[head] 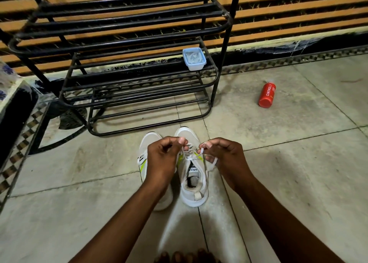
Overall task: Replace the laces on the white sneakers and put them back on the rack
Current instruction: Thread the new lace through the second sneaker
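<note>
A person seated on a tiled floor (288, 163) works at a pair of white sneakers with yellow-green side stripes, standing side by side, toes toward a black metal shoe rack (127, 50). The left hand (163, 159) is closed, thumb and fingertips pinching one end of the white lace (194, 156) above the right sneaker (192, 183), and it covers much of the left sneaker (148, 141). The right hand (221, 155) is also closed on the lace, its other end looped around the fingers and trailing beside the shoe. The lace crosses the upper eyelets of the right sneaker, whose tongue and opening face the camera. A pale blue plastic tub (194, 59) sits on a lower shelf of the rack, and a red bottle (267, 95) lies on its side on the floor, well apart to the right. Toes show at the bottom edge.
</note>
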`<state>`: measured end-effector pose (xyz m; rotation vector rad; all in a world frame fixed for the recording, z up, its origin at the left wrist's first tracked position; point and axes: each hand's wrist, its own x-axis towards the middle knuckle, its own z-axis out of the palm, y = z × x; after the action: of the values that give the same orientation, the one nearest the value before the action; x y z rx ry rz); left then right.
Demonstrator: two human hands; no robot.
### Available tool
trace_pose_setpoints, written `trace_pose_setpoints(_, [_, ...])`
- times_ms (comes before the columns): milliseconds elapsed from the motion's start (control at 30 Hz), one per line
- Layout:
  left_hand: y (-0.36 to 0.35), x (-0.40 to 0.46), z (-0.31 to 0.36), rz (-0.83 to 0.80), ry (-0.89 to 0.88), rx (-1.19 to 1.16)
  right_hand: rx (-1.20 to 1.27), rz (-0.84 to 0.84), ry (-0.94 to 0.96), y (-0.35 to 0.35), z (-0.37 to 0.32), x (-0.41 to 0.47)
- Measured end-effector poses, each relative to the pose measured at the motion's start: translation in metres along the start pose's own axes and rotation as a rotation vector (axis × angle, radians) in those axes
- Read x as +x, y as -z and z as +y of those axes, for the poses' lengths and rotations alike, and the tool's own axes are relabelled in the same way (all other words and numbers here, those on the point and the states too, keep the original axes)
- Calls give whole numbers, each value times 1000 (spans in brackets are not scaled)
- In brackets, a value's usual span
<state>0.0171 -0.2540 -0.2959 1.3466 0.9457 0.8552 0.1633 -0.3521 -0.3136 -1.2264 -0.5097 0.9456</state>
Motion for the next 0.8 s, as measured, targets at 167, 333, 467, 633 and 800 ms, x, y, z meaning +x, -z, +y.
trace_pose_setpoints(167, [-10, -6, -12, -9, -173, 110, -52, 50, -4, -10, 9, 8])
trace_pose_setpoints(333, [-6, -6, -15, -106, -222, 139, -194, 39, 29, -12, 12, 15])
trace_pose_setpoints(467, [-6, -8, -16, -180, -192, 54, -303, 83, 136, -14, 7, 15])
trace_pose_setpoints(633, [-3, -10, -12, -164, -110, 27, -353, 82, 213, -11, 6, 12])
trace_pose_setpoints(800, [0, -5, -12, -140, -119, 78, -389, -20, 284, -8, 8, 8])
